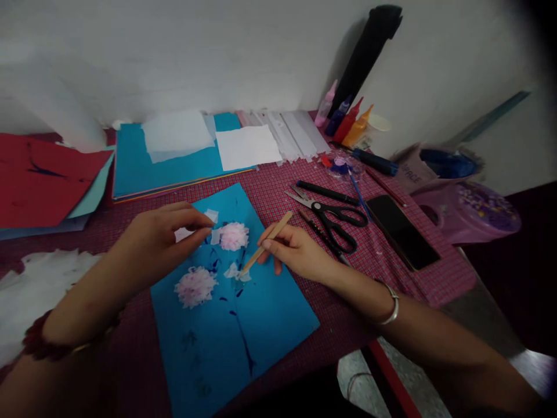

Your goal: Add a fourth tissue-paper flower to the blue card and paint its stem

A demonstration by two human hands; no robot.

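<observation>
A blue sheet (270,313) with dark painted stems lies on the checked cloth. Two pale pink ruffled paper flowers are on it, an upper one (234,236) and a lower one (195,287). My right hand (291,249) grips a flat wooden stick (278,225), its lower tip touching a small white crumpled tissue piece (235,271) on the sheet. My left hand (178,229) pinches a small white tissue square (215,237) between thumb and index finger, just left of the upper flower.
Scissors (326,212), a dark pen (328,193) and a phone (402,232) lie to the right. Paint bottles (348,125) stand near the wall. Behind are stacked coloured sheets (174,174) with white tissue. Red paper (43,180) and crumpled white tissue (35,296) are at left.
</observation>
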